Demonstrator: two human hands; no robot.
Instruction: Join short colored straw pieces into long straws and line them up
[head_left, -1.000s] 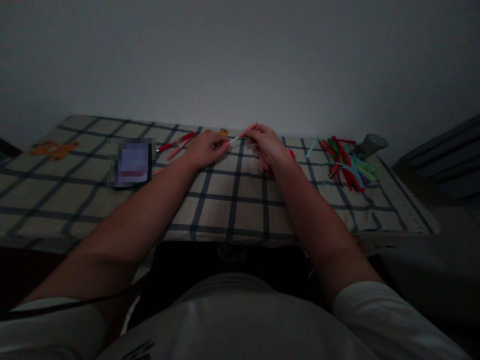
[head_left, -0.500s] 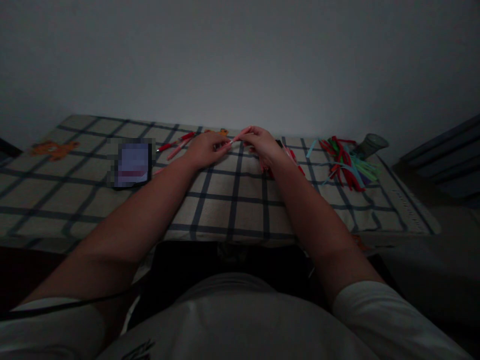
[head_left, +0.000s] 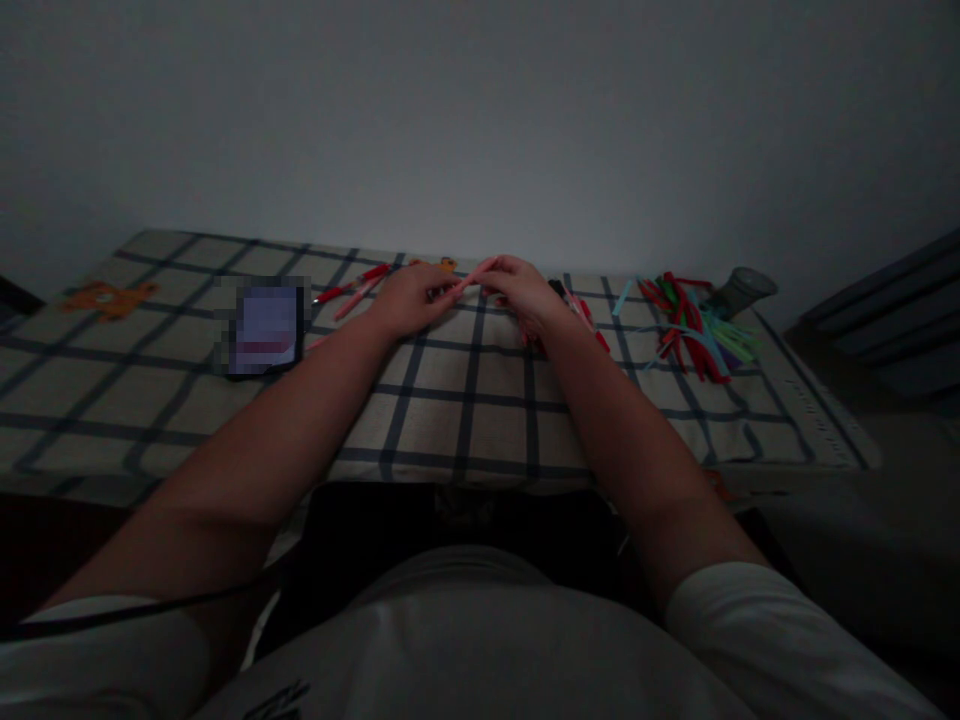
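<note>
The slim pink strip [head_left: 481,270] is held over the bench [head_left: 442,425] by the fingers of the left hand [head_left: 409,298] and the right hand [head_left: 523,292], which pinch it near opposite ends, presumably for steadiness; dim light obscures the exact grip. A pink-and-red pile [head_left: 586,310] lies close beside the right hand, apparently for easy reach, with multicoloured strips [head_left: 697,335] farther right.

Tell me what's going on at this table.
A person sits or stands at a checked cloth, holding a slim pink piece between the fingers of the left hand and the right hand, just above the table. More pink and red pieces lie by the right wrist. Farther right are a pile of coloured strips and a cup. Left of the hands lies a device, its screen pixelated.
</note>
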